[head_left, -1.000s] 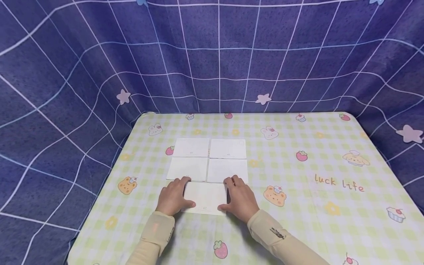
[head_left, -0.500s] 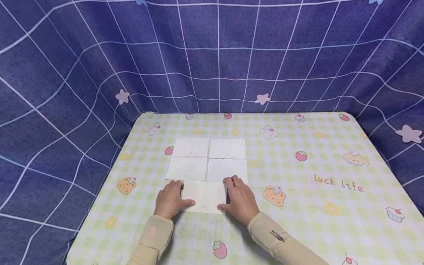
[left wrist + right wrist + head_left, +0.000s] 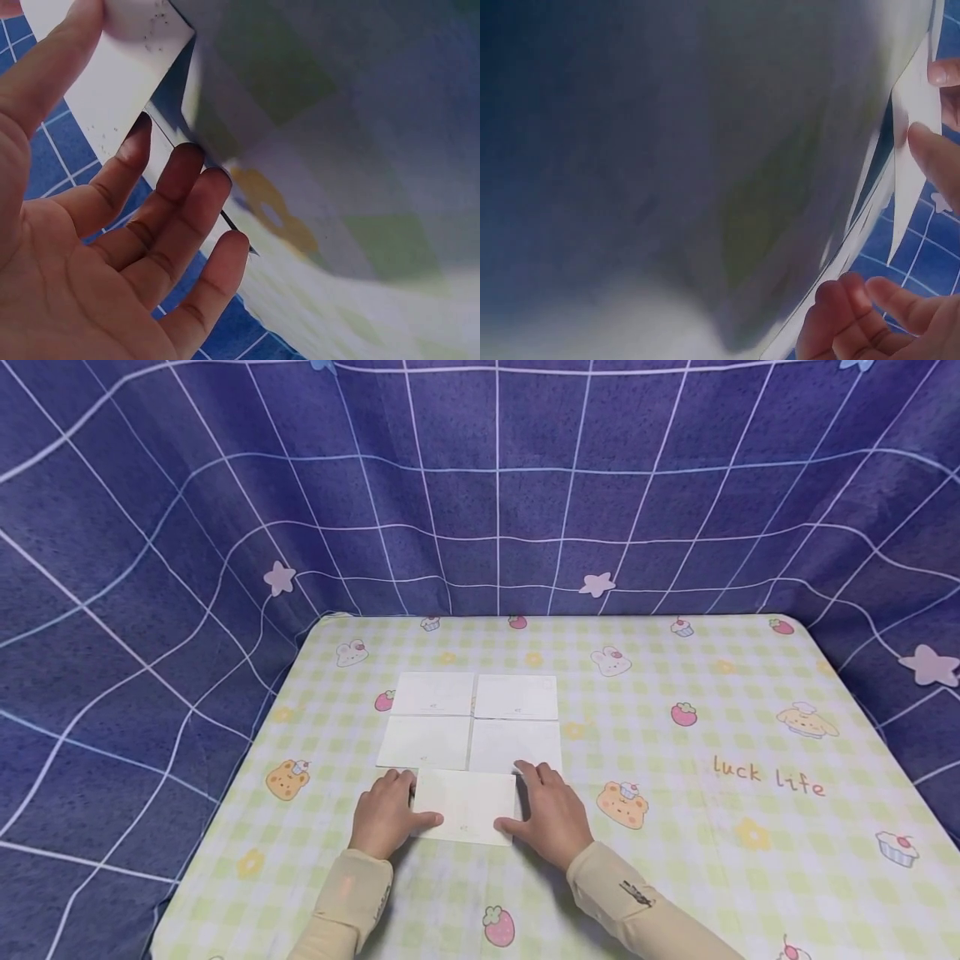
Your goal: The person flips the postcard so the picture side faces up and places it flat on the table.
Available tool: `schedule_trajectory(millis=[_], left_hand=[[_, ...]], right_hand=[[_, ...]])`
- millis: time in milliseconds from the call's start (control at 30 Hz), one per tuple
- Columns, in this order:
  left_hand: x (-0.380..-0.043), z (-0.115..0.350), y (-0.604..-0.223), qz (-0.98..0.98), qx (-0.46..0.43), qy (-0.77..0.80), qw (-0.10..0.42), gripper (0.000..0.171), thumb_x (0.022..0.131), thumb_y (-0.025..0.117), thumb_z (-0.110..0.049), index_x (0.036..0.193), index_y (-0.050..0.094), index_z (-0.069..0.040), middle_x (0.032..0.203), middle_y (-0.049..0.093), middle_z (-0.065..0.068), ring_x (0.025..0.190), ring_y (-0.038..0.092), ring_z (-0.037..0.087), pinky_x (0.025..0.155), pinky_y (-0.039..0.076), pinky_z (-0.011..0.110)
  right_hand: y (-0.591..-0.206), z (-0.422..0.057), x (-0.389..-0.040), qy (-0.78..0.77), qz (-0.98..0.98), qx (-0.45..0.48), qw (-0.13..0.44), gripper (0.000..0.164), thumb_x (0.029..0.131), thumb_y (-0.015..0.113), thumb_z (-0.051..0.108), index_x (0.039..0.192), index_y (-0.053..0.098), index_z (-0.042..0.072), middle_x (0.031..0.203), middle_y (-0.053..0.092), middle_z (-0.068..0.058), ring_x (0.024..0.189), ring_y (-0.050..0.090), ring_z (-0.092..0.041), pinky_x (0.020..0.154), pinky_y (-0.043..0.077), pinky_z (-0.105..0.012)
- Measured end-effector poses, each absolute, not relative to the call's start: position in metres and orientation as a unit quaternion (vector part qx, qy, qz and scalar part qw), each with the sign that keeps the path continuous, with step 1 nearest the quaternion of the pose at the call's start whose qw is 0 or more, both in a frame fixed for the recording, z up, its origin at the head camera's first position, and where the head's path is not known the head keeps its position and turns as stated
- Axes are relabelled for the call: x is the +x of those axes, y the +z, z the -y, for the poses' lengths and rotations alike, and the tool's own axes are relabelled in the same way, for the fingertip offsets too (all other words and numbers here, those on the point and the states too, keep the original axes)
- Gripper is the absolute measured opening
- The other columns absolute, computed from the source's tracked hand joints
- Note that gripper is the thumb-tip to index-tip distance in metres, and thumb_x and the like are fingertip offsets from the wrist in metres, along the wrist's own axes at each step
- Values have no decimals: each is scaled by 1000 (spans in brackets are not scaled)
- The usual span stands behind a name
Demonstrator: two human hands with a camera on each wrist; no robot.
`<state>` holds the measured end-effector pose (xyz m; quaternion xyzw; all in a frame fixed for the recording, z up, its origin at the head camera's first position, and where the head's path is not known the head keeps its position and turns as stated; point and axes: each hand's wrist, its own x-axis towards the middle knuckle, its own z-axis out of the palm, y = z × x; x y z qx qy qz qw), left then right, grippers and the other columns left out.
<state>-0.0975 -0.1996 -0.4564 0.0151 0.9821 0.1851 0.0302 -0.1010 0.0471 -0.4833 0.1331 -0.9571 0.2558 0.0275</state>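
A blank white card (image 3: 465,806) with a tiny printed mark lies at an angle, its far edge by several similar cards. My left hand (image 3: 385,814) holds its left side, the thumb on top and the fingers curved beside the far left corner. In the left wrist view the card (image 3: 124,71) stands slightly raised, with a dark gap under its edge. My right hand (image 3: 551,814) is at the right side, its thumb touching the card near the lower right corner. Its other fingers extend beyond the card's right edge, apart from it in the right wrist view.
Beyond the hands, white cards form a two-by-two block, including an upper left card (image 3: 432,692) and a lower right card (image 3: 516,743). A green-checked cloth (image 3: 675,860) covers the table. A blue gridded curtain (image 3: 525,502) hangs behind and at the sides.
The left hand and the near card's left end have shifted slightly. The right hand's fingers have moved a little right, away from the card's edge. The block of cards has not moved.
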Motion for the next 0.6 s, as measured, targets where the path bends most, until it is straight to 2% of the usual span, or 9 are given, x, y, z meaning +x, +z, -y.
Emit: schedule_trajectory(millis=[233,433,600], left_hand=[[-96,201,-458,-982,17,189,21,52,70,92,-39,88,54,-8,81,50,3,71,45,21,71,45,47],[-96,200,-459,-982,16,189,19,52,70,92,-39,87,54,-8,79,49,3,70,45,20,69,44,45],[-97,200,-459,-982,18,186,20,53,70,92,-39,84,50,-9,77,47,2,69,43,20,67,41,43]], right_hand=[[-483,-48,-97,264,956,127,6,66,75,88,47,119,69,1,102,59,-9,87,55,-21,76,51,-40],[-484,-46,-96,275,952,135,9,49,82,84,40,108,72,0,101,59,-8,85,54,-20,74,52,-39],[-483,-45,-95,294,946,134,12,26,89,78,33,83,66,10,94,56,-4,81,51,-17,66,47,-33]])
